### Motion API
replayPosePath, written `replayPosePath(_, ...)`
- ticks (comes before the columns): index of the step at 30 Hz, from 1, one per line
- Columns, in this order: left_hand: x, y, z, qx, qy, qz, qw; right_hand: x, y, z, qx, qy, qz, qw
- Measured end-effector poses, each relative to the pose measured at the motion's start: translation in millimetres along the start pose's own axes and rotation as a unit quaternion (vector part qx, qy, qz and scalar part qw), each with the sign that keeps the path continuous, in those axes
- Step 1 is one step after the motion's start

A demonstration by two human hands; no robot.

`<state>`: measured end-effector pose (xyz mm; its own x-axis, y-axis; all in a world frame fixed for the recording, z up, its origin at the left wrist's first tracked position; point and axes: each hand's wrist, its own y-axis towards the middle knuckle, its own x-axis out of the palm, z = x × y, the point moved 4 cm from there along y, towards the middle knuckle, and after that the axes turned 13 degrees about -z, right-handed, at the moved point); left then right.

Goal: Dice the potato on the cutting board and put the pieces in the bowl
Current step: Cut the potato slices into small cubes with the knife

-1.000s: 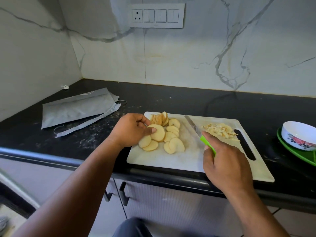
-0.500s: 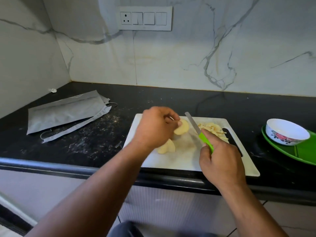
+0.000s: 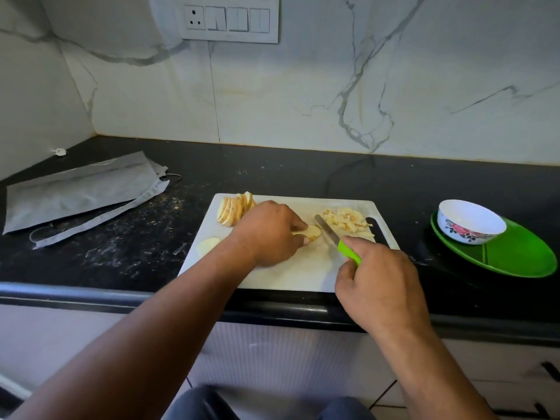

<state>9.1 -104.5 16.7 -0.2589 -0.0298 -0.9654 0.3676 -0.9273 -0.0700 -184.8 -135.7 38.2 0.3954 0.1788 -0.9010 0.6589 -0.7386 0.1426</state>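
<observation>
**Slices pinned, blade alongside**

We see the left hand (image 3: 268, 234) pressing potato slices (image 3: 312, 231) flat on the white cutting board (image 3: 291, 274), fingers closed down on them near the board's middle. The right hand (image 3: 378, 286) is wrapped tight around the green handle of the knife (image 3: 336, 237), whose blade lies just right of the held slices. A fanned row of uncut slices (image 3: 236, 209) sits at the board's far left corner, diced pieces (image 3: 345, 219) at its far right. The bowl (image 3: 471, 221) rests on a green plate (image 3: 515, 256), well apart to the right on the black counter (image 3: 121, 237).
</observation>
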Motion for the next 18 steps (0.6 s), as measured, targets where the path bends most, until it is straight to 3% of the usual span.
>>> replayPosePath(9, 3.5, -2.6, -5.4, 0.008, 0.006, 0.071, 0.997, -4.0, 4.9, -7.5, -0.019, -0.008, -0.002, 1.0)
replayPosePath(18, 7.7, 1.6, -8.4, 0.035, -0.006, 0.066, 0.997, 1.7, 9.2, -7.2, -0.016, -0.009, -0.009, 1.0)
